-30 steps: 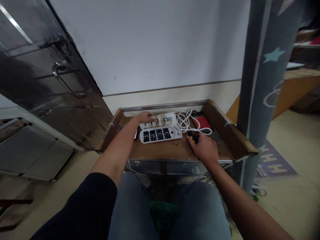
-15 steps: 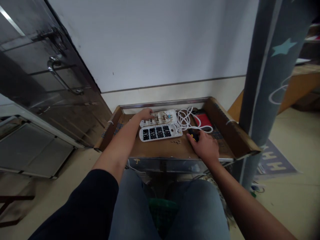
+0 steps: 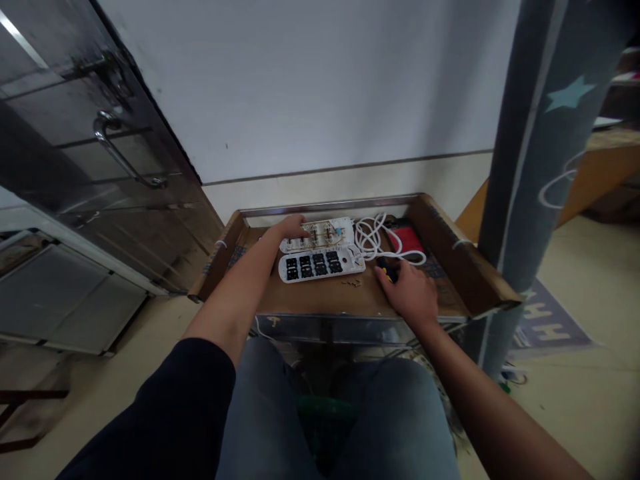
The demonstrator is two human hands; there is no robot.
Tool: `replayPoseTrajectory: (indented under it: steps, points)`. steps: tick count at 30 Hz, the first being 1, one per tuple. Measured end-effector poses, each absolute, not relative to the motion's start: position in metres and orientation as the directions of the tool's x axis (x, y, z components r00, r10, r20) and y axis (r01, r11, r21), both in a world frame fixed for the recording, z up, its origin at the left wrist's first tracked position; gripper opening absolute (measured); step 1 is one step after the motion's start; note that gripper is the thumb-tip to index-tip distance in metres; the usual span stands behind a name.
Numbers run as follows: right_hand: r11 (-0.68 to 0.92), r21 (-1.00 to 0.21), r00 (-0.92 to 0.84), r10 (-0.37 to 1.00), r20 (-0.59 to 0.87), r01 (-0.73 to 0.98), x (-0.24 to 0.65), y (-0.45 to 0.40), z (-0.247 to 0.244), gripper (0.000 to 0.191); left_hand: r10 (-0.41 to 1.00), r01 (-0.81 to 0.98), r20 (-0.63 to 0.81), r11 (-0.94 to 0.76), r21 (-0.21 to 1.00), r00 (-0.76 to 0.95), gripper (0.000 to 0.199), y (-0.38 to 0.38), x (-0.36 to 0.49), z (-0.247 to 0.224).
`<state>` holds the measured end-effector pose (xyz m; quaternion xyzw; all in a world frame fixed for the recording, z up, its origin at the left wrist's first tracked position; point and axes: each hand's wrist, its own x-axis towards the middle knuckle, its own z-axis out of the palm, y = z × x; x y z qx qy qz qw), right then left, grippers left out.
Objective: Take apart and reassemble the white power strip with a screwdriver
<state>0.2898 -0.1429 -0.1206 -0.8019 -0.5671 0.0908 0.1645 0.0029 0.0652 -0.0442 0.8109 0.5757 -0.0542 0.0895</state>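
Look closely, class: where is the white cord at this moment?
In the head view, right of centre, the white cord lies tangled, mostly between the opened power strip and a red object, just beyond the right hand.

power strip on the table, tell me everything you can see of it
The power strip lies opened in two white, plastic-looking halves, inner faces up, on the brown table. The near half holds black socket blocks in two rows; the far half shows metal strips and a small blue part towards its right end. A white cord lies in loose loops at the right. The left hand partly covers the far half's left end and appears to touch it.
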Motion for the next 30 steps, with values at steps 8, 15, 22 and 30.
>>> replayPoseTrajectory:
  steps: [8,15,22,30]
  points:
    - [-0.308,-0.371,0.343,0.939,0.03,0.876,0.288,-0.143,-0.117,0.066,0.92,0.927,-0.12,-0.376,-0.001,0.373,0.044,0.058,0.006,-0.031]
    - [-0.314,-0.373,0.348,0.937,0.024,0.873,0.288,-0.143,-0.118,0.065,0.901,0.894,-0.049,-0.433,-0.112,0.431,0.044,0.046,0.008,-0.028]
    - [-0.307,-0.38,0.349,0.936,0.044,0.873,0.29,-0.142,-0.122,0.067,0.856,0.844,-0.048,-0.516,-0.149,0.515,0.044,0.031,0.009,-0.024]
    - [-0.322,-0.372,0.359,0.933,0.033,0.871,0.288,-0.143,-0.12,0.064,0.814,0.802,-0.139,-0.58,-0.142,0.564,0.046,0.026,0.008,-0.022]
